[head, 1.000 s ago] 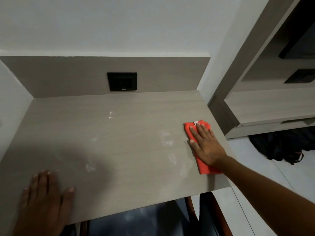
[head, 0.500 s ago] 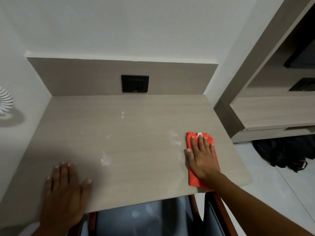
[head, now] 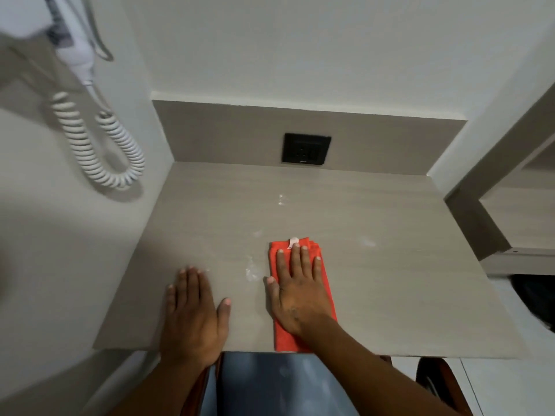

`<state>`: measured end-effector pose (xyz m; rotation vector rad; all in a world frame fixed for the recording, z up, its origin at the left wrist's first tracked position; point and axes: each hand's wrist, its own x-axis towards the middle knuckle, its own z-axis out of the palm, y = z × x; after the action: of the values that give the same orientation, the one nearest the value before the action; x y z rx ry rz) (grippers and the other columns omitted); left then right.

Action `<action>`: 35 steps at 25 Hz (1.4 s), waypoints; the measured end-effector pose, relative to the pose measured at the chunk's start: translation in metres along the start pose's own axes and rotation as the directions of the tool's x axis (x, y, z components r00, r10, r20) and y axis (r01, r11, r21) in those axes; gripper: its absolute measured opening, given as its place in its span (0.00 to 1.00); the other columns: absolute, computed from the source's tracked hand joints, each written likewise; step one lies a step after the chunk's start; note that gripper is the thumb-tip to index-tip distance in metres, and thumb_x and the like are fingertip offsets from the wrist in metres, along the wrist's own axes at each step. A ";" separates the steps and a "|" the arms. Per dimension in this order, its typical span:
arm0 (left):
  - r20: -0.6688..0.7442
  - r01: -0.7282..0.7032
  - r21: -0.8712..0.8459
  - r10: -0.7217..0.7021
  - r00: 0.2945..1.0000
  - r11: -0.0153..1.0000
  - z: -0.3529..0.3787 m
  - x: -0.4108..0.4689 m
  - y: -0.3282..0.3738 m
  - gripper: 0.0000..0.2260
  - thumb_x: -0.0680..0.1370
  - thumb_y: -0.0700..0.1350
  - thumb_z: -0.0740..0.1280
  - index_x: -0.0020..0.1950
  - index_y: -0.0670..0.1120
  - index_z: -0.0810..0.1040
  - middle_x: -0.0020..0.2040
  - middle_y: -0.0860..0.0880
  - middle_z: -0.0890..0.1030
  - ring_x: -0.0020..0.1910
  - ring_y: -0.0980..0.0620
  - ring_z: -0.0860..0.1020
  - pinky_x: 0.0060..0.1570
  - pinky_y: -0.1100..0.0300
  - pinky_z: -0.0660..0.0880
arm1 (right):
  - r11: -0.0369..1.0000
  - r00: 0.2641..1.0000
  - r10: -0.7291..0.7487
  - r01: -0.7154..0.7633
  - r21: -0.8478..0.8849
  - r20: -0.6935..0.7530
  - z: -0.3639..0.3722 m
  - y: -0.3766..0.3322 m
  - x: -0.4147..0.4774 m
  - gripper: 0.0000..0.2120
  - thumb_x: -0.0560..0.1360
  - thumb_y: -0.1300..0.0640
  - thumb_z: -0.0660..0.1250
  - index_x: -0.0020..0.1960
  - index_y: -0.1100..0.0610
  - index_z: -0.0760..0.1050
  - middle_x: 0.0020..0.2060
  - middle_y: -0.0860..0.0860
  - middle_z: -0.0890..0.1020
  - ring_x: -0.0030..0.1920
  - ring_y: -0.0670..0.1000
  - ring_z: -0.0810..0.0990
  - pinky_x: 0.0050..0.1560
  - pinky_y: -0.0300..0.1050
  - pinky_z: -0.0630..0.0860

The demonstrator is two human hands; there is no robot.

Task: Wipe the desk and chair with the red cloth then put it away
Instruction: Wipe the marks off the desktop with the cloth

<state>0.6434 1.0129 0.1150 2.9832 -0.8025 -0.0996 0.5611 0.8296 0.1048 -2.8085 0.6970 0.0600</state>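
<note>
The folded red cloth [head: 322, 267] lies flat on the pale wood-grain desk [head: 405, 265], near its front edge at the middle. My right hand [head: 297, 292] presses flat on top of the cloth, fingers spread and pointing away from me. My left hand [head: 192, 313] rests palm down on the bare desk to the left of the cloth, holding nothing. White smears [head: 250, 270] mark the desk between the two hands and further back. The chair [head: 270, 382] with its blue-grey seat is tucked below the desk's front edge, partly hidden by my arms.
A black wall socket [head: 306, 148] sits in the desk's back panel. A white wall-mounted hair dryer with a coiled cord [head: 99, 145] hangs on the left wall. A shelf unit [head: 495, 187] stands to the right, with a dark bag [head: 537, 298] on the floor below it.
My right hand has slid the red cloth leftward from the desk's right side to the middle. The view has swung left, showing the hair dryer. My left hand stays flat on the desk.
</note>
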 end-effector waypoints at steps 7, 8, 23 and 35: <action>0.005 0.004 0.027 -0.004 1.000 1.000 0.011 0.004 -0.006 0.34 0.76 0.54 0.37 0.79 0.38 0.55 0.80 0.37 0.56 0.80 0.40 0.53 0.78 0.43 0.51 | 0.953 0.953 -0.297 0.300 -0.048 0.059 0.017 -0.085 0.030 0.31 0.83 0.41 0.40 0.83 0.52 0.43 0.82 0.60 0.43 0.82 0.60 0.39 0.79 0.64 0.39; 0.012 0.003 0.023 -0.003 1.000 1.000 0.012 0.005 -0.007 0.35 0.75 0.54 0.36 0.79 0.39 0.52 0.81 0.38 0.54 0.80 0.41 0.50 0.79 0.43 0.49 | 0.946 0.946 -0.317 0.320 -0.050 0.064 0.017 -0.086 0.031 0.31 0.83 0.42 0.41 0.83 0.52 0.44 0.82 0.60 0.44 0.82 0.60 0.39 0.79 0.64 0.40; 0.001 0.012 -0.015 -0.012 1.000 1.000 0.004 0.000 -0.005 0.35 0.80 0.58 0.44 0.70 0.34 0.72 0.70 0.33 0.73 0.71 0.35 0.72 0.69 0.39 0.67 | 0.884 0.884 -0.466 0.466 -0.030 0.032 0.008 -0.104 0.117 0.27 0.83 0.46 0.51 0.81 0.49 0.55 0.82 0.58 0.50 0.82 0.60 0.47 0.80 0.61 0.43; 0.058 0.021 -0.055 -0.017 0.998 0.998 0.000 0.002 -0.004 0.43 0.79 0.62 0.36 0.65 0.31 0.76 0.66 0.31 0.77 0.65 0.31 0.76 0.62 0.35 0.71 | 0.965 0.964 -0.264 0.264 0.009 0.040 -0.005 -0.093 0.183 0.29 0.83 0.46 0.48 0.82 0.52 0.52 0.82 0.58 0.48 0.82 0.60 0.43 0.80 0.63 0.38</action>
<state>0.6471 1.0150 0.1145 2.9486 -0.7640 -0.2061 0.7666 0.8241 0.1131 -2.8601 0.3080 0.0666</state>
